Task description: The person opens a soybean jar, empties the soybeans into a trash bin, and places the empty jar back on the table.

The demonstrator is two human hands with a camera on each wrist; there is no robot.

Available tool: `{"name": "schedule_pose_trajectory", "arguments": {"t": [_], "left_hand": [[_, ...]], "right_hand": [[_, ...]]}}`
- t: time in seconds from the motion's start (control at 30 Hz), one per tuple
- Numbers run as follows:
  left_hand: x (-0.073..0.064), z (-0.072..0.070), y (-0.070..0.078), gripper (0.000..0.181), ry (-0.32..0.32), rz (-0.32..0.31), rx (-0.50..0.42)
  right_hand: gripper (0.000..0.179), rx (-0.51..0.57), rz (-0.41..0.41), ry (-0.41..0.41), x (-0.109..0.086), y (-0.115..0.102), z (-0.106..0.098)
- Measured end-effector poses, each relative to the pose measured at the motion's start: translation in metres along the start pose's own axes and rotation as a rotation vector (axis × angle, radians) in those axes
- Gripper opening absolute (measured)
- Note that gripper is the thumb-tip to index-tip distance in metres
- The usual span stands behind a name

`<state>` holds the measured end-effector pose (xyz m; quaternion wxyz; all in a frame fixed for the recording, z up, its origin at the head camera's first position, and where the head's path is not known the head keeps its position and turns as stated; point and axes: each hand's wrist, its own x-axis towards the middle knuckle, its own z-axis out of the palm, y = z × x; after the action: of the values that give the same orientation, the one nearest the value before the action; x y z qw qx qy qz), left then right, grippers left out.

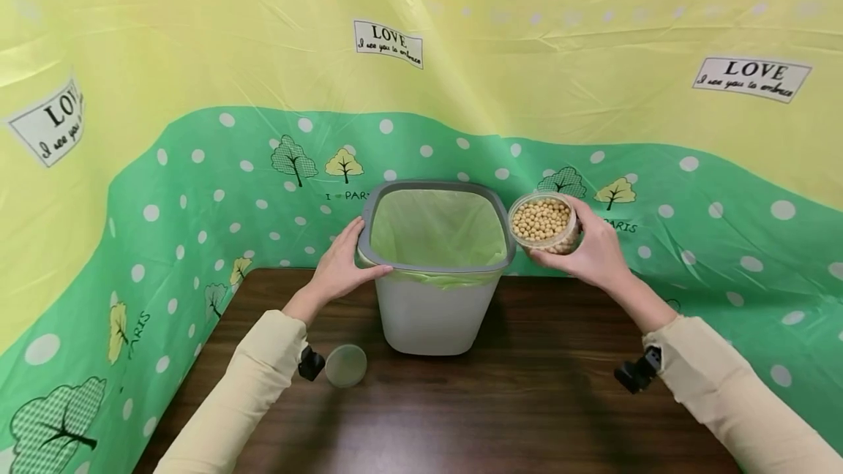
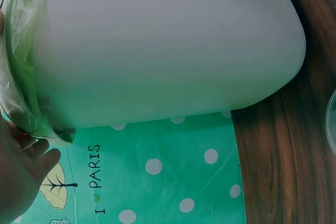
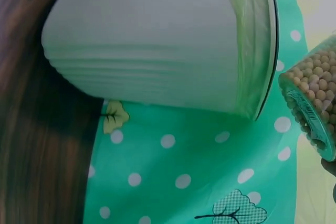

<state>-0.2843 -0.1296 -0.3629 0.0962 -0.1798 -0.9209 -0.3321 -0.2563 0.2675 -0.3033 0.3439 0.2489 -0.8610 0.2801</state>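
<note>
Lined trash bin [image 1: 431,317] and open soybean jar [image 1: 561,243], two-handed.
Left hand [image 1: 341,260] grips the rim [image 1: 448,268], lid [image 1: 346,366] below it on the tabletop [image 1: 527,415]; right hand [image 1: 596,249] grasps the jar beside the bin. Overtilting the uncapped jar could scatter soybeans [image 1: 540,219]; its base-to-mouth axis stands steep, mouth upward, leaning leftward.

Left hand [image 2: 21,177] touches the top of the pale bin [image 2: 168,45] — green liner [image 2: 25,35] overhanging.

At the back of the table [image 1: 527,408], the bin [image 1: 435,317] blocks sideways passage, leaving room over its open rim [image 1: 435,268].
</note>
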Motion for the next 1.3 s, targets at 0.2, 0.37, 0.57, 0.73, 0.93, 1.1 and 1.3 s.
{"name": "schedule_pose_trajectory", "arguments": {"t": [0.2,0.37,0.57,0.73,0.93,1.1,1.3], "left_hand": [[-0.001,-0.002,0.002,0.098,-0.002,-0.005,-0.013],[0.001,-0.002,0.004,0.099,-0.028,-0.016,-0.015],[0.001,-0.003,0.004,0.098,-0.034,-0.033,0.0],[0.0,-0.004,0.005,0.097,-0.033,-0.026,0.005],[0.0,-0.003,0.005,0.097,-0.033,-0.021,-0.001],[0.0,-0.002,0.003,0.096,-0.026,-0.013,-0.004],[0.001,-0.001,0.002,0.096,-0.013,-0.009,-0.01]], "right_hand": [[0.094,-0.022,-0.029,-0.023,0.019,0.009,0.01],[0.095,-0.036,-0.074,-0.051,0.03,0.015,0.019],[0.092,-0.078,-0.162,-0.071,0.044,0.021,0.028],[0.094,-0.106,-0.256,-0.093,0.054,0.026,0.032],[0.093,-0.154,-0.316,-0.137,0.064,0.032,0.036],[0.093,-0.178,-0.347,-0.142,0.069,0.031,0.039],[0.095,-0.196,-0.386,-0.141,0.075,0.028,0.043]]}}
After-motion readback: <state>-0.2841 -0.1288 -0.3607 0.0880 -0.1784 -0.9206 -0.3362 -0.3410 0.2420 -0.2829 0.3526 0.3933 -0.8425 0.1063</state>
